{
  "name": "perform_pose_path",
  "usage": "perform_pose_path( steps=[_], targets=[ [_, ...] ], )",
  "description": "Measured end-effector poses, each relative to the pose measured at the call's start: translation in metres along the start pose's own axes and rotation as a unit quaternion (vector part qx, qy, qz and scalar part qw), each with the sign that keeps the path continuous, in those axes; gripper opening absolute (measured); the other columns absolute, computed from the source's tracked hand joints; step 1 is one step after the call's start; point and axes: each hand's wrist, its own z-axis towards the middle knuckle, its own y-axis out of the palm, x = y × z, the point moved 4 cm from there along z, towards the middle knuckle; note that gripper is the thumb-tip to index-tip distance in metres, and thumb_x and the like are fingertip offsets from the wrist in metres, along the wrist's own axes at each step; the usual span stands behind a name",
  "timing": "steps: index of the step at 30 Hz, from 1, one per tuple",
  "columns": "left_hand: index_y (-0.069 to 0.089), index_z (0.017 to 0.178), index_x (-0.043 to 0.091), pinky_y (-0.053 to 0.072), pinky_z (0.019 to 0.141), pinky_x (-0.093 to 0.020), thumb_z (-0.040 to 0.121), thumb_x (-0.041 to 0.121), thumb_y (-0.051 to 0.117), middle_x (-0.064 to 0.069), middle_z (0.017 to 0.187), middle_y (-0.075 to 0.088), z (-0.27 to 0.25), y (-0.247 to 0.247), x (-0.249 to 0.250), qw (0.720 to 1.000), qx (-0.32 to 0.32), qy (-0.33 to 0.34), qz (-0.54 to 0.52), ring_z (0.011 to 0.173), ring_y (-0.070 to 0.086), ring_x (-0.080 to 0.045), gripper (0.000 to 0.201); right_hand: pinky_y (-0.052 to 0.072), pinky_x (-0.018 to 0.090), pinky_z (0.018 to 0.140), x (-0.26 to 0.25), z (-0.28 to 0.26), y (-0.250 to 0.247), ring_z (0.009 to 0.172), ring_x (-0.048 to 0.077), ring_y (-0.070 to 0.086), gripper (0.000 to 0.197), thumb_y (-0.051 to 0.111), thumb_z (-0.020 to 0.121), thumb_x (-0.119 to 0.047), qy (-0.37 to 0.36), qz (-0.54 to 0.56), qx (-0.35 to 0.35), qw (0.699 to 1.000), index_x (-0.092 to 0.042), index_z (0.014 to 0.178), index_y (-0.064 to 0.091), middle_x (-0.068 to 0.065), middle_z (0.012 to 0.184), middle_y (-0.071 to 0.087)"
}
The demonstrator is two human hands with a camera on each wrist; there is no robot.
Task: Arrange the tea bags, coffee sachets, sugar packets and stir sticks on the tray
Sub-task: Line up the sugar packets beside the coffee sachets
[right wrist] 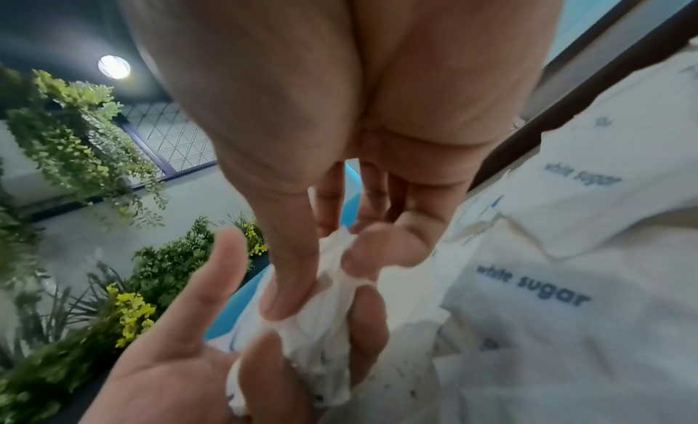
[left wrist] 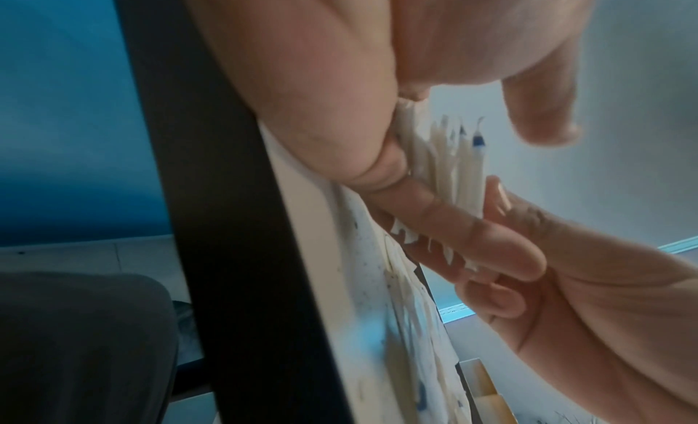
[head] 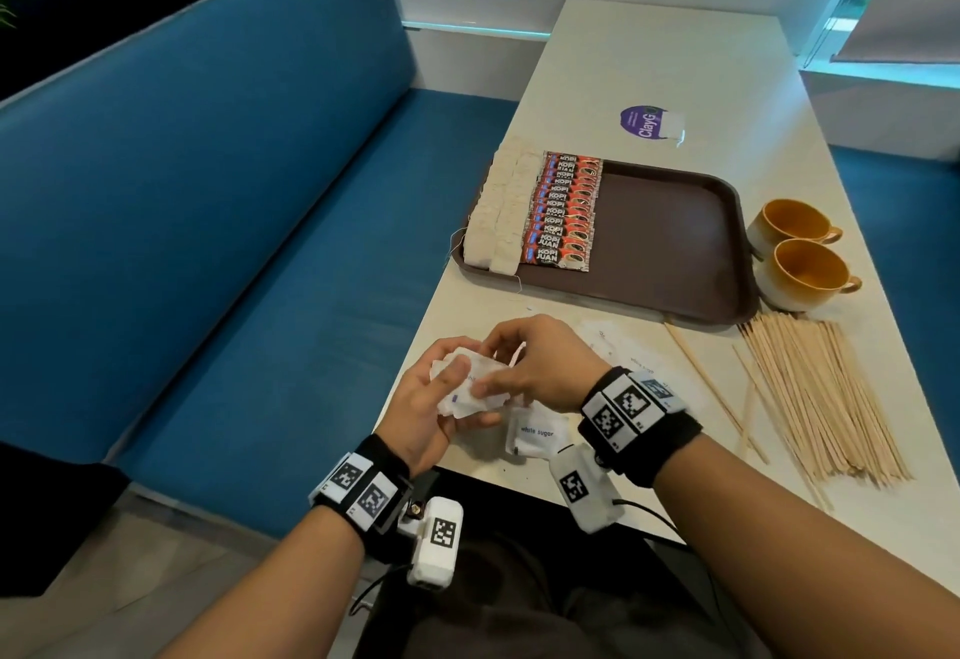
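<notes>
Both hands meet over the table's near left corner around a stack of white sugar packets [head: 470, 388]. My left hand [head: 431, 398] cradles the stack [left wrist: 459, 164] from below, and my right hand [head: 524, 364] pinches the same stack [right wrist: 321, 317] from above. More sugar packets [head: 537, 434] lie loose on the table under my right wrist. The brown tray [head: 665, 237] carries two columns of tea bags [head: 498, 211] at its left edge and a column of red coffee sachets [head: 563, 214] beside them. A heap of wooden stir sticks [head: 821, 398] lies at the right.
Two yellow cups [head: 800, 255] stand right of the tray. A purple round sticker [head: 644, 122] with a tea bag on it lies beyond the tray. A blue bench [head: 208, 221] runs along the table's left side. The tray's right half is bare.
</notes>
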Motion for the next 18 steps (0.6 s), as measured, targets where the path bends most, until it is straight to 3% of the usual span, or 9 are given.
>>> perform_pose_path(
  steps=[2,3,8,12,15,18],
  targets=[
    [0.055,0.130,0.012,0.064,0.062,-0.038,0.087,0.024,0.073,-0.021,0.117,0.070,0.000,0.000,0.000,1.000,0.009,-0.006,0.010,0.094,0.073,-0.033,0.048,0.043,0.012,0.052,-0.001,0.000,-0.001,0.058,0.005,0.053,0.041,0.096,0.064,-0.036,-0.008,-0.031,0.029,0.999,-0.025,0.094,0.070,-0.004,0.080,0.064],
    [0.055,0.132,0.011,0.064,0.063,-0.038,0.088,0.020,0.070,-0.022,0.117,0.070,0.000,-0.001,0.000,1.000,0.010,-0.007,0.018,0.094,0.073,-0.032,0.048,0.040,0.011,0.052,0.000,-0.001,-0.002,0.060,0.005,0.051,0.045,0.096,0.063,-0.038,-0.009,-0.040,0.038,0.998,-0.025,0.095,0.069,-0.003,0.081,0.062],
    [0.060,0.128,0.012,0.065,0.068,-0.042,0.088,0.017,0.070,-0.023,0.114,0.068,0.000,-0.003,0.001,0.999,0.021,0.000,0.030,0.096,0.072,-0.035,0.041,0.041,0.023,0.060,0.009,-0.015,-0.014,0.064,0.007,0.051,0.049,0.093,0.064,-0.048,-0.003,-0.063,0.069,0.996,-0.025,0.092,0.061,-0.005,0.077,0.061],
    [0.057,0.128,0.010,0.064,0.062,-0.043,0.090,0.012,0.069,-0.025,0.115,0.068,0.002,-0.004,-0.001,0.999,0.023,0.004,0.026,0.099,0.071,-0.044,0.040,0.043,0.026,0.065,0.021,-0.040,-0.010,0.074,0.008,0.052,0.042,0.093,0.065,-0.046,-0.024,-0.172,-0.007,0.985,-0.024,0.087,0.064,-0.007,0.085,0.060],
    [0.056,0.128,0.012,0.064,0.062,-0.043,0.089,0.015,0.068,-0.023,0.112,0.069,0.002,-0.005,-0.001,0.999,0.021,0.006,0.030,0.097,0.071,-0.045,0.041,0.048,0.029,0.075,0.033,-0.053,0.004,0.089,0.011,0.054,0.042,0.089,0.069,-0.046,-0.024,-0.271,-0.066,0.960,-0.028,0.099,0.065,-0.010,0.100,0.056],
    [0.056,0.129,0.012,0.064,0.061,-0.044,0.088,0.016,0.070,-0.025,0.116,0.066,0.001,-0.005,0.000,0.999,0.028,0.007,0.032,0.096,0.071,-0.045,0.043,0.051,0.029,0.081,0.041,-0.056,0.007,0.093,0.014,0.056,0.031,0.080,0.082,-0.039,-0.043,-0.300,-0.061,0.951,-0.026,0.107,0.067,-0.009,0.105,0.055]
  ],
)
